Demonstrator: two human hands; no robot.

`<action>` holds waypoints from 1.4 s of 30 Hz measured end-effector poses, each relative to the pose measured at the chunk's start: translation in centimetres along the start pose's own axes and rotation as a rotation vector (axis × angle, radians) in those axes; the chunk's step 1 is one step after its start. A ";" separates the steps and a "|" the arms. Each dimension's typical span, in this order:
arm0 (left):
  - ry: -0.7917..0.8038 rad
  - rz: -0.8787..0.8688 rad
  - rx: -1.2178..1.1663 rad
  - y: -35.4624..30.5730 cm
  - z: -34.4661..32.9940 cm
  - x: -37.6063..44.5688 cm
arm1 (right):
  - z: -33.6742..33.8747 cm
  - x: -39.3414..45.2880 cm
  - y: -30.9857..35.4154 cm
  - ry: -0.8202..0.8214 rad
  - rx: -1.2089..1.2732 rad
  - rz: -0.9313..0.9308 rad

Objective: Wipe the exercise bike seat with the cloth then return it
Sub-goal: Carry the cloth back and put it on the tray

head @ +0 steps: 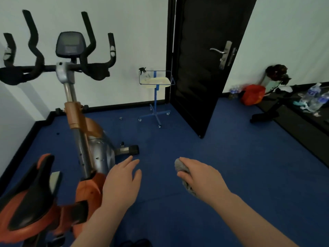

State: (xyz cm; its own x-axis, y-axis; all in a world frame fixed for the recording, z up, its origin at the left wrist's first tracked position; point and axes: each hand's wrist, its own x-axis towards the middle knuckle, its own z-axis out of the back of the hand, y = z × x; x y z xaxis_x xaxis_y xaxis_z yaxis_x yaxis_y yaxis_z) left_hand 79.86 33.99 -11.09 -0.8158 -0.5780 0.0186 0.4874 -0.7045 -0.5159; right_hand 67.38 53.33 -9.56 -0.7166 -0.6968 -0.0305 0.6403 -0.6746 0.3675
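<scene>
right hand (201,177) gripping cloth (181,167), bike seat (30,191)

Dim, soft focus, edges bent w/ wide-angle

The right hand (199,175) covers most of the cloth (181,168); only a grey bunch at the fingertips and a strip under the palm show. The seat (30,191) is blurred and cut off by the left edge. The left handlebar (10,73) also runs off that edge. The spray bottle (144,73) on the stand (156,81) is too small to read. Things along the right wall are blurred.
</scene>
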 end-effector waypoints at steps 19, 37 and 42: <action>0.024 -0.006 -0.033 -11.4 -7.2 14.9 | 6.0 14.4 -13.3 0.009 0.032 -0.007; 0.084 -0.049 0.068 -11.0 -8.5 40.9 | 8.2 39.1 -17.6 -0.038 0.054 -0.058; 0.064 -0.027 0.069 -12.2 -10.2 48.5 | 8.8 47.0 -20.6 -0.030 0.048 -0.023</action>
State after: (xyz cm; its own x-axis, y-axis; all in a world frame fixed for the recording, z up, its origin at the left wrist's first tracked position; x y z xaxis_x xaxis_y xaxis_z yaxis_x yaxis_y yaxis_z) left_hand 31.19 18.79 -12.60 -0.8459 -0.5328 -0.0240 0.4836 -0.7471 -0.4561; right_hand 18.07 36.67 -10.38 -0.7397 -0.6728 -0.0115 0.6099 -0.6776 0.4110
